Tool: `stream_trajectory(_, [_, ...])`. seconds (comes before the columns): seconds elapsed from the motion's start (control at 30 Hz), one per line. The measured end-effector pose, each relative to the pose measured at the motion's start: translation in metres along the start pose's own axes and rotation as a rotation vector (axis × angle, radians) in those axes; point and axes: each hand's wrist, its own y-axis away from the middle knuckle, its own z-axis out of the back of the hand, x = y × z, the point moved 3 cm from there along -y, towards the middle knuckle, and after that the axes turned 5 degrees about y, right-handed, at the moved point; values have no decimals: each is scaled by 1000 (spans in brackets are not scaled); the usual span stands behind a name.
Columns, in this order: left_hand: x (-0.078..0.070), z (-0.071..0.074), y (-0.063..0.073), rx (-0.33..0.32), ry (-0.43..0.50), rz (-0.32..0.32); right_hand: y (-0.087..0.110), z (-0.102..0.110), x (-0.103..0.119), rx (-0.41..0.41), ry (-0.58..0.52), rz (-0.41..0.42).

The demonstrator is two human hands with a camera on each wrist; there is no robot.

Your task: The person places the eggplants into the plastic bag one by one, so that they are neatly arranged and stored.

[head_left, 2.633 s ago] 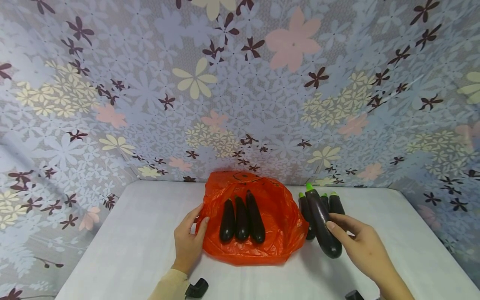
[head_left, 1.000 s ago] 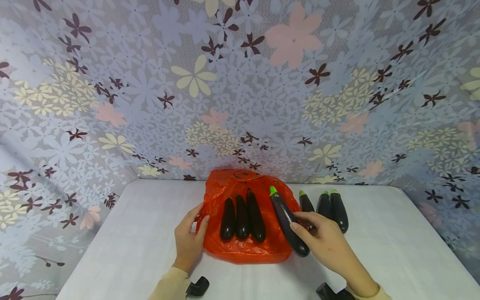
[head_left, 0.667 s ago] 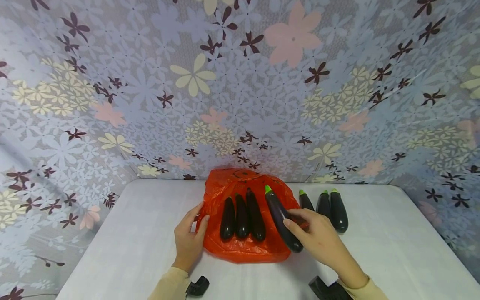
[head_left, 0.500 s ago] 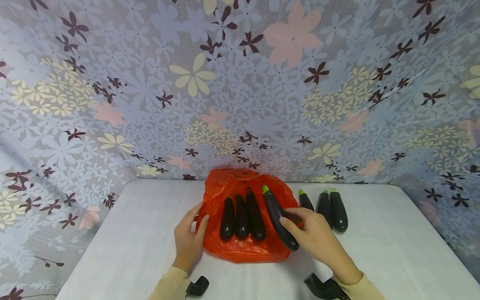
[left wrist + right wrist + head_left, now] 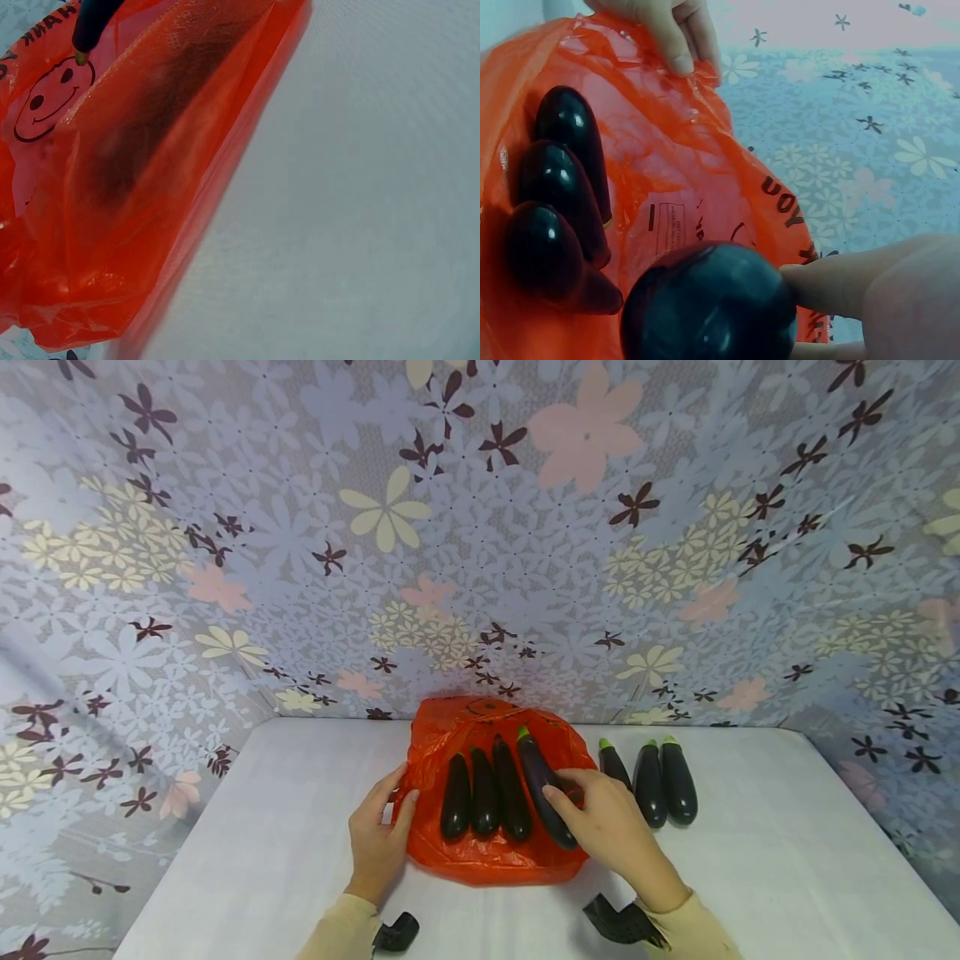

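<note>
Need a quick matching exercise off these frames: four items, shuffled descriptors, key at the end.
Items:
1. plastic bag
2. table
3. left grip
4. right grip

Descriptors:
A. white
B. holding an eggplant
C. red-orange, with a printed smiley face
D. at the bag's left edge

Pairs: 1-C, 2-A, 3-D, 4-B

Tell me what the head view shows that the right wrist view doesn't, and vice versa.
Only the head view shows three loose eggplants on the white table and both sleeves. Only the right wrist view shows readable lettering, "YOU", on the red bag. Both show the bag, three bagged eggplants, a fourth eggplant in the right hand, and the left hand holding the bag's edge.
</note>
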Motion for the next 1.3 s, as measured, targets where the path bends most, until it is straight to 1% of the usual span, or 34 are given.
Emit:
stream_trajectory(0.27, [1,-1,0,-6,2,-13,-10,-12,2,4,38,27])
stream_trajectory(0.6, [1,0,0,-3,5,-16,-15,-29,5,18,56,9])
stream_trajectory(0.83, [1,-1,0,-2,5,-14,-17,-37,7,-68,152,-1])
stream_trajectory(1.0, [1,-1,-1,0,6,-14,-18,-43,4,-113,211,-3])
stream_trajectory(1.3, [0,-1,0,3,4,-13,-24,-55,3,-132,347,-23])
